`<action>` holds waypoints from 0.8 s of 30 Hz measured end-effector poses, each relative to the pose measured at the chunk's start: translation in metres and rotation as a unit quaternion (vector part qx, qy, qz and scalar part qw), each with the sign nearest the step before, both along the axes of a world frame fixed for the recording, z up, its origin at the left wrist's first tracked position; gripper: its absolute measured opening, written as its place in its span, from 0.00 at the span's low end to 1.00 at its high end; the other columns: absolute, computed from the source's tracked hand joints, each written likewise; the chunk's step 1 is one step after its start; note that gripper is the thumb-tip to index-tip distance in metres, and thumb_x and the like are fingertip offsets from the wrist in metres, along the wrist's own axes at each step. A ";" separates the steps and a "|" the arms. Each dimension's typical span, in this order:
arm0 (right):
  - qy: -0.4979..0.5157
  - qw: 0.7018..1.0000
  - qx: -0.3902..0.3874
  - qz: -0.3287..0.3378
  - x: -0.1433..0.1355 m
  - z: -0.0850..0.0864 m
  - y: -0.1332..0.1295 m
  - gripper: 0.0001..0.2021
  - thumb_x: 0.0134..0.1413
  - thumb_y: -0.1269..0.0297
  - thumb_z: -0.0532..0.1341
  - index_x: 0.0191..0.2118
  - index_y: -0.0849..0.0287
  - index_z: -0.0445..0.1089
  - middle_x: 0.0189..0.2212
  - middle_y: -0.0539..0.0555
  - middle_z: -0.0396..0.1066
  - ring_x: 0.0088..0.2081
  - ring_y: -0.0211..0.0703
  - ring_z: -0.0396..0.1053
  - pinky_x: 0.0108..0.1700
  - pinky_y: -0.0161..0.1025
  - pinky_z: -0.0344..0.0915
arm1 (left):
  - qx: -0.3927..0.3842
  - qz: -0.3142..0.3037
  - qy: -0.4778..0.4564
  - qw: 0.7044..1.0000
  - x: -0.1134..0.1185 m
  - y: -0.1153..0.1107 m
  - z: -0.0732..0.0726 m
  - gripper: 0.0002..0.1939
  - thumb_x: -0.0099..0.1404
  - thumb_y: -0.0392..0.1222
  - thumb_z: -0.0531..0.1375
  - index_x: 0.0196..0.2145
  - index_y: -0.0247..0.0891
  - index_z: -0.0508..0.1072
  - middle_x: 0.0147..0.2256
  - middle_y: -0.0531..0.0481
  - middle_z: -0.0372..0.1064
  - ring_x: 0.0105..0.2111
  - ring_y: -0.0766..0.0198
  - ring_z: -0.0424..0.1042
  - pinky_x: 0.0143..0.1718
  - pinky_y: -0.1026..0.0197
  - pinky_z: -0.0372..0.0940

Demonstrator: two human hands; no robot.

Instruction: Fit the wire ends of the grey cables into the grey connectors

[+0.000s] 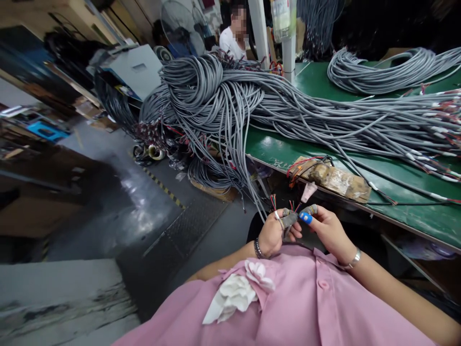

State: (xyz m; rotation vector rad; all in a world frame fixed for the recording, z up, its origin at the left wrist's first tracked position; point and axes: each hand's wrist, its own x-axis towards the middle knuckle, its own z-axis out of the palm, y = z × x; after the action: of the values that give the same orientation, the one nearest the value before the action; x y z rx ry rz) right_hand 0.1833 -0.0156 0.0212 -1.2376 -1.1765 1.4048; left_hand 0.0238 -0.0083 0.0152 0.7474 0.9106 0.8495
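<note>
My left hand [275, 231], with grey finger covers, is closed on a cable end whose thin coloured wires [273, 203] stick up above the fingers. A second bunch of thin wires [293, 206] rises between my two hands. My right hand [329, 229] wears a blue cover on the thumb and a greyish one on the forefinger. Its fingertips pinch against the left fingers at a thin wire, mostly hidden there. Grey cables [248, 178] hang from the bench beside my left hand. Just above the hands is a pale pinkish piece [309, 192] at the bench edge.
A large heap of grey cables [223, 96] lies over the green bench [266, 144], with stripped ends at the right. A worn wooden block [338, 180] with red and black wires sits at the near edge. Another person [233, 41] is behind the heap, near a fan [182, 29].
</note>
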 end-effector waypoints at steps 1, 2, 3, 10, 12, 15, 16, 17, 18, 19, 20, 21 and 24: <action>0.001 1.000 0.008 0.002 0.000 0.000 -0.001 0.12 0.51 0.55 0.64 0.30 0.60 0.69 0.25 0.49 0.68 0.27 0.36 0.62 0.30 0.35 0.60 | -0.008 0.017 -0.012 1.000 0.001 0.001 0.000 0.16 0.54 0.50 0.64 0.30 0.33 0.68 0.23 0.50 0.70 0.19 0.66 0.70 0.15 0.68 0.59; 0.002 1.000 0.017 0.006 0.001 -0.001 -0.002 0.12 0.51 0.55 0.64 0.30 0.59 0.68 0.25 0.49 0.68 0.28 0.36 0.62 0.31 0.35 0.61 | -0.014 0.031 -0.020 0.999 0.002 0.001 0.000 0.16 0.54 0.50 0.64 0.30 0.34 0.68 0.23 0.50 0.70 0.18 0.66 0.70 0.15 0.68 0.59; 0.002 1.000 0.024 0.011 0.001 -0.002 -0.003 0.12 0.51 0.56 0.64 0.30 0.59 0.68 0.25 0.49 0.68 0.28 0.37 0.63 0.32 0.35 0.61 | -0.018 0.043 -0.025 0.999 0.002 0.001 -0.001 0.16 0.54 0.49 0.64 0.31 0.34 0.67 0.22 0.51 0.70 0.18 0.66 0.70 0.15 0.68 0.58; -0.042 0.998 0.022 0.046 0.002 -0.005 0.001 0.12 0.52 0.55 0.63 0.36 0.58 0.67 0.30 0.51 0.70 0.30 0.40 0.66 0.35 0.37 0.64 | 0.005 0.019 0.030 0.999 0.001 -0.003 -0.005 0.15 0.54 0.49 0.64 0.27 0.34 0.66 0.21 0.51 0.69 0.14 0.71 0.65 0.13 0.70 0.45; -0.063 0.996 0.025 0.050 0.000 -0.005 0.003 0.13 0.51 0.55 0.63 0.37 0.57 0.67 0.29 0.51 0.71 0.30 0.40 0.66 0.34 0.38 0.64 | 0.000 0.011 0.044 0.999 0.002 -0.004 -0.006 0.15 0.53 0.49 0.64 0.28 0.34 0.66 0.20 0.52 0.69 0.14 0.71 0.65 0.12 0.70 0.44; -0.085 0.995 0.030 0.052 -0.002 -0.006 0.005 0.12 0.52 0.54 0.62 0.34 0.58 0.67 0.26 0.51 0.70 0.27 0.39 0.65 0.32 0.38 0.64 | -0.017 0.005 0.054 0.998 0.002 -0.005 -0.008 0.16 0.53 0.49 0.64 0.29 0.35 0.65 0.20 0.53 0.69 0.13 0.71 0.64 0.13 0.70 0.45; -0.084 0.994 0.029 0.056 -0.001 -0.007 0.006 0.12 0.53 0.54 0.62 0.33 0.58 0.67 0.26 0.51 0.69 0.27 0.39 0.65 0.32 0.38 0.64 | -0.020 -0.001 0.056 0.998 0.002 -0.006 -0.008 0.15 0.52 0.48 0.65 0.29 0.35 0.65 0.20 0.53 0.69 0.13 0.71 0.63 0.13 0.70 0.45; -0.079 0.995 0.026 0.062 -0.001 -0.007 0.006 0.12 0.53 0.54 0.61 0.33 0.59 0.67 0.26 0.51 0.69 0.27 0.39 0.65 0.32 0.37 0.63 | -0.020 -0.010 0.057 0.998 0.002 -0.006 -0.008 0.15 0.52 0.48 0.65 0.28 0.35 0.65 0.20 0.53 0.69 0.12 0.72 0.63 0.13 0.70 0.46; -0.071 0.995 0.022 0.067 0.000 -0.007 0.005 0.12 0.53 0.55 0.61 0.33 0.59 0.68 0.26 0.51 0.69 0.28 0.38 0.65 0.32 0.37 0.63 | -0.017 -0.022 0.057 0.998 0.001 -0.006 -0.008 0.16 0.52 0.48 0.65 0.28 0.35 0.65 0.20 0.53 0.68 0.12 0.72 0.63 0.13 0.70 0.47; -0.062 0.996 0.015 0.069 0.001 -0.007 0.005 0.12 0.53 0.55 0.61 0.33 0.59 0.68 0.26 0.50 0.69 0.28 0.38 0.64 0.32 0.36 0.63 | -0.013 -0.035 0.056 0.998 0.000 -0.006 -0.008 0.16 0.52 0.49 0.65 0.27 0.35 0.65 0.20 0.53 0.68 0.12 0.72 0.62 0.13 0.70 0.47; -0.054 0.996 0.008 0.070 0.002 -0.006 0.004 0.11 0.53 0.55 0.61 0.33 0.60 0.68 0.27 0.50 0.69 0.28 0.37 0.64 0.31 0.36 0.62 | -0.009 -0.049 0.055 0.997 0.000 -0.006 -0.007 0.17 0.52 0.50 0.65 0.26 0.35 0.65 0.20 0.52 0.68 0.12 0.72 0.62 0.13 0.70 0.47; -0.045 0.997 -0.001 0.068 0.002 -0.005 0.004 0.11 0.53 0.56 0.62 0.33 0.60 0.68 0.27 0.50 0.69 0.28 0.37 0.64 0.31 0.35 0.62 | -0.005 -0.061 0.055 0.997 -0.002 -0.005 -0.006 0.18 0.52 0.52 0.65 0.26 0.34 0.65 0.20 0.52 0.68 0.12 0.72 0.62 0.13 0.70 0.46; -0.018 0.998 -0.025 0.057 0.003 -0.003 0.003 0.11 0.52 0.57 0.62 0.33 0.61 0.69 0.27 0.51 0.69 0.27 0.36 0.63 0.30 0.35 0.61 | 0.006 -0.081 0.063 0.995 -0.005 -0.004 -0.001 0.21 0.54 0.56 0.63 0.24 0.34 0.66 0.18 0.52 0.67 0.12 0.73 0.61 0.13 0.69 0.43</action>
State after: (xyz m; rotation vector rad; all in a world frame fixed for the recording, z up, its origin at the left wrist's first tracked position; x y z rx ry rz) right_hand 0.1863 -0.0127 0.0178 -1.2518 -1.2592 1.5103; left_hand 0.0190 -0.0121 0.0142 0.8817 0.9437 0.6713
